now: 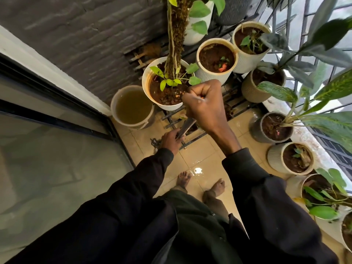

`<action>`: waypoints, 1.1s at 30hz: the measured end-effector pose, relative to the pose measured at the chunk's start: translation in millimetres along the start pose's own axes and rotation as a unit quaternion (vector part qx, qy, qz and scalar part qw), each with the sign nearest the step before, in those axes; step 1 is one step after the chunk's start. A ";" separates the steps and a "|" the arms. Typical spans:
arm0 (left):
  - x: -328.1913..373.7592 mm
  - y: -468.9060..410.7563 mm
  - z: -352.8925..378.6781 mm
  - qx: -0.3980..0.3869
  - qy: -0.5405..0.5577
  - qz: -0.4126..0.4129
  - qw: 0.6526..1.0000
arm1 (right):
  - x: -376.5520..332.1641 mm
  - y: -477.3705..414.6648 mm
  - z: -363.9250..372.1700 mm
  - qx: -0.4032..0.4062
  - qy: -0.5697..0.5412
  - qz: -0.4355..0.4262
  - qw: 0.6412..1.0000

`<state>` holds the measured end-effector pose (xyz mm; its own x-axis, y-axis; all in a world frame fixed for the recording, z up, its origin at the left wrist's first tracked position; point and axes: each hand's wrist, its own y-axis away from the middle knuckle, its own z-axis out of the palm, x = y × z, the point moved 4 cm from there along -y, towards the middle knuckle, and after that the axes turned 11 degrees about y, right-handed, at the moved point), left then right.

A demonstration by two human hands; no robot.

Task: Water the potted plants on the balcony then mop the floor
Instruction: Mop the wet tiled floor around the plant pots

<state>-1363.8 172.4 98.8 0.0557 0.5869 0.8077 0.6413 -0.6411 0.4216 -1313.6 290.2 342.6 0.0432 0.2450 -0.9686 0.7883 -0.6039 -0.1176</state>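
Right hand [205, 101] clenching round top of slim metal rod [187, 124], just in front of white pot [152, 73] carrying climbing plant. Left hand [171, 140] gripping same rod lower down, over wet floor tiles [198, 159]. Bucket [131, 109] of murky water standing beside pot. Rod's lower end hidden.

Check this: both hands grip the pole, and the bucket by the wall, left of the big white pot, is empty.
One thing is wrong: the bucket is not empty; the head view shows it filled with murky yellowish-brown water. The rest stands: the left hand and right hand both grip the pole, and the bucket sits by the wall, left of the big white pot.
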 end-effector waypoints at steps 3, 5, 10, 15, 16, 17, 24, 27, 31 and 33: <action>-8.8 1.7 -3.3 -0.018 0.031 -0.008 0.999 | 5.3 6.9 1.5 0.028 -0.014 -0.012 0.999; -9.5 -0.2 -6.9 -0.048 0.043 -0.007 0.998 | 7.8 14.7 0.6 0.056 -0.009 -0.024 0.998; -19.0 -7.9 -1.7 -0.135 0.027 -0.009 0.990 | 17.8 34.2 -5.5 0.130 -0.010 0.014 0.991; -42.7 -2.2 15.3 -0.184 -0.070 -0.023 0.980 | 3.8 56.4 -18.8 0.157 0.008 0.045 0.987; -43.3 0.3 18.4 -0.184 -0.081 -0.018 0.979 | -1.8 61.4 -25.8 0.168 0.004 0.050 0.984; -43.6 2.2 21.1 -0.186 -0.081 -0.013 0.979 | -8.3 64.9 -34.5 0.181 -0.002 0.055 0.982; -22.4 17.8 32.6 -0.231 -0.098 -0.004 0.968 | -60.5 86.0 -108.2 0.267 -0.099 -0.009 0.959; -14.4 27.2 36.9 -0.237 -0.116 0.005 0.965 | -67.0 98.3 -112.6 0.256 -0.118 -0.019 0.959; 0.7 38.5 52.6 -0.243 -0.160 0.003 0.957 | -74.7 121.3 -138.2 0.297 -0.121 -0.031 0.947; 11.0 50.0 63.4 -0.254 -0.158 0.026 0.954 | -75.7 140.4 -160.7 0.339 -0.128 -0.036 0.931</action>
<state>-1282.6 178.2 102.7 0.3561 0.6164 0.7023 0.1818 -0.7829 0.5950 -1107.5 308.8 434.6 -0.2112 0.1659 -0.9633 0.2121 -0.9542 -0.2109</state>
